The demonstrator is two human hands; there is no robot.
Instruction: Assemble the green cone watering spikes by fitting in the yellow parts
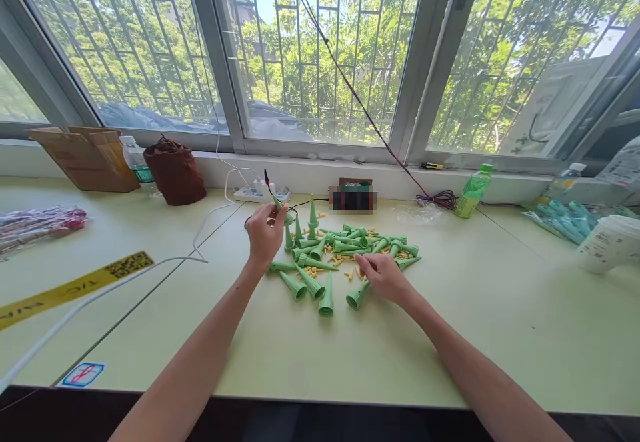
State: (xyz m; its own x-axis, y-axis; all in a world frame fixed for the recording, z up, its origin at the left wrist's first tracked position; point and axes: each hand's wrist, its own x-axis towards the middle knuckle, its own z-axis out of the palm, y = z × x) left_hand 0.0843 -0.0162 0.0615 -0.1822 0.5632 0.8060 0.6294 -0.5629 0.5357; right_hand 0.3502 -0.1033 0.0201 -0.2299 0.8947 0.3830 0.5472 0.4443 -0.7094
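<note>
Many green cones lie in a loose pile on the pale table [400,362], mixed with small yellow pieces [350,276]. At the pile's back left, my left hand [267,230] pinches a green cone [277,202], its tip pointing up. Beside that hand a few cones stand upright, one of them tall [313,219]. My right hand [385,275] is over the front right of the pile with its fingertips pinched together; what they hold, if anything, is too small to name. Just below its fingers lies a cone with a round open end [355,297].
A power strip [250,193] and a small dark device [353,198] are behind the pile. A green bottle [473,192] and a white cup [607,245] stand right. At left are a brown bag [175,172], a cardboard box [90,159] and a white cable [125,282].
</note>
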